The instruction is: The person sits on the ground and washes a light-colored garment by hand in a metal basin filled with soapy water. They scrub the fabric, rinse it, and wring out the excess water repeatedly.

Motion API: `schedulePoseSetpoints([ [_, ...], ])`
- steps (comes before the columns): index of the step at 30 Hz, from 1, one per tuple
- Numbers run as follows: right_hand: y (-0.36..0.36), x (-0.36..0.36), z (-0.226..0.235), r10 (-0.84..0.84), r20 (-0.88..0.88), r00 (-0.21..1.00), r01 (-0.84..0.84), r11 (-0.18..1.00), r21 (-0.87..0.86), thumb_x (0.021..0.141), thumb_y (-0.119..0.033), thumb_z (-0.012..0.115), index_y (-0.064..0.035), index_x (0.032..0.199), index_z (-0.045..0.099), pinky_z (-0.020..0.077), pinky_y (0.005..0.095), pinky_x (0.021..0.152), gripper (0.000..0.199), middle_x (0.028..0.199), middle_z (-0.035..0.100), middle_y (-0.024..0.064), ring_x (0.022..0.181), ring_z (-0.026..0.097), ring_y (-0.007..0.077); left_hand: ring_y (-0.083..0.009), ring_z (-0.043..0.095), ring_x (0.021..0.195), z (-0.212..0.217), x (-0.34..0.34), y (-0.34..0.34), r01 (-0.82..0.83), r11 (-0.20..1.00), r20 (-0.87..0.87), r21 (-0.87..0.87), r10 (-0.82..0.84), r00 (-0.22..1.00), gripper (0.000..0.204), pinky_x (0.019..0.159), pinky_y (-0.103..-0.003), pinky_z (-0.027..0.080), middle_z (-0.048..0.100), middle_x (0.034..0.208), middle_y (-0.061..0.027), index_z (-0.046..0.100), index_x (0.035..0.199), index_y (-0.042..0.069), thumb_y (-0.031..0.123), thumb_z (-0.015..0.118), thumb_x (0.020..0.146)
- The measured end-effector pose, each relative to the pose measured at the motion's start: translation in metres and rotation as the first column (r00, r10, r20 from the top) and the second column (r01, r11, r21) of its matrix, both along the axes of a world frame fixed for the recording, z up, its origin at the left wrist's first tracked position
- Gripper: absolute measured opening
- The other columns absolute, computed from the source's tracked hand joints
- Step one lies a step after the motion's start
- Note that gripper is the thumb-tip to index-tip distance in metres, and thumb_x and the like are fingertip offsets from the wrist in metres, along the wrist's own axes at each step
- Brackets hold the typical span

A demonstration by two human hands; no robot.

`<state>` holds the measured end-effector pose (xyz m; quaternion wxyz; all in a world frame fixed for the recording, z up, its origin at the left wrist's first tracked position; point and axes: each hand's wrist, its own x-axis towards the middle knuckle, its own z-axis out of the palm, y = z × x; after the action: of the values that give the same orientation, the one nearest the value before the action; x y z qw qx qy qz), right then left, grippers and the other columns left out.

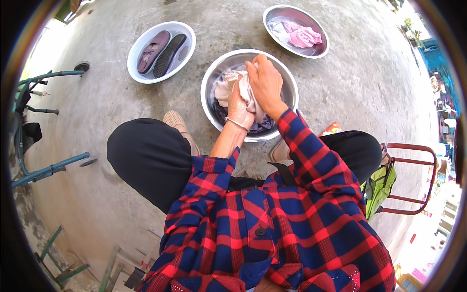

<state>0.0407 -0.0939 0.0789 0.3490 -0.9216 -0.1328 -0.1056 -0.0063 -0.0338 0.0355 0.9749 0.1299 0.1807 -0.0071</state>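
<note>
Both my hands are over a round metal basin on the floor between my feet. A wet cream-coloured cloth garment is gripped between them, part of it bunched up. My left hand, with a bangle at the wrist, is closed round the lower side of the cloth. From above, my right hand presses onto the same cloth, its fingers curled. Dark patterned cloth lies lower in the basin, partly hidden by my hands.
At the far left a white basin holds a pair of dark shoes. Another metal basin at the far right contains pink cloth. Blue metal legs stand left; a red metal frame with a green bag is right.
</note>
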Motion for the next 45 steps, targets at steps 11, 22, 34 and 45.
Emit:
schedulePoseSetpoints([
  [11, -0.017, 0.005, -0.013, -0.028, 0.126, 0.992, 0.049, 0.985, -0.163, 0.085, -0.029, 0.050, -0.0049, 0.071, 0.047, 0.0438, 0.0461, 0.056, 0.028, 0.065, 0.056, 0.0166, 0.061, 0.057, 0.0357, -0.0191, 0.060, 0.090, 0.014, -0.008, -0.001, 0.029, 0.999, -0.113, -0.020, -0.032, 0.993, 0.026, 0.081, -0.032, 0.047, 0.062, 0.098, -0.0057, 0.057, 0.101, 0.007, 0.026, 0.055, 0.083],
  [22, -0.016, -0.011, -0.011, -0.030, 0.039, 0.999, 0.036, 0.987, -0.159, 0.086, -0.032, 0.052, -0.0061, 0.068, 0.049, 0.0412, 0.0428, 0.052, 0.031, 0.059, 0.053, 0.0174, 0.058, 0.053, 0.0368, -0.0133, 0.058, 0.087, 0.017, -0.012, 0.004, 0.005, 0.992, -0.167, 0.125, 0.016, 0.986, 0.026, 0.079, -0.028, 0.046, 0.061, 0.095, -0.0028, 0.058, 0.100, 0.008, 0.030, 0.053, 0.087],
  [34, -0.072, -0.014, 0.024, 0.692, -0.647, 0.321, 0.258, 0.593, 0.763, 0.079, -0.025, 0.063, 0.0024, 0.111, 0.050, 0.0472, 0.0253, 0.077, 0.044, 0.102, 0.060, 0.0110, 0.086, 0.060, 0.0159, -0.0160, 0.055, 0.098, 0.040, 0.005, 0.039, 0.201, 0.849, -0.014, 0.489, -0.223, 0.975, 0.041, 0.087, -0.029, 0.041, 0.059, 0.108, -0.0073, 0.057, 0.111, 0.002, 0.036, 0.048, 0.089],
  [45, -0.070, 0.009, 0.072, 0.863, -0.405, 0.303, 0.343, 0.298, 0.891, 0.079, -0.007, 0.055, 0.0031, 0.093, 0.057, 0.0507, 0.0260, 0.062, 0.017, 0.087, 0.061, 0.0079, 0.070, 0.059, 0.0119, -0.0100, 0.058, 0.072, 0.049, 0.001, 0.038, 0.219, 0.732, 0.087, 0.646, -0.355, 0.931, 0.078, 0.062, -0.018, 0.045, 0.064, 0.089, -0.0039, 0.055, 0.112, 0.004, 0.067, 0.016, 0.086],
])
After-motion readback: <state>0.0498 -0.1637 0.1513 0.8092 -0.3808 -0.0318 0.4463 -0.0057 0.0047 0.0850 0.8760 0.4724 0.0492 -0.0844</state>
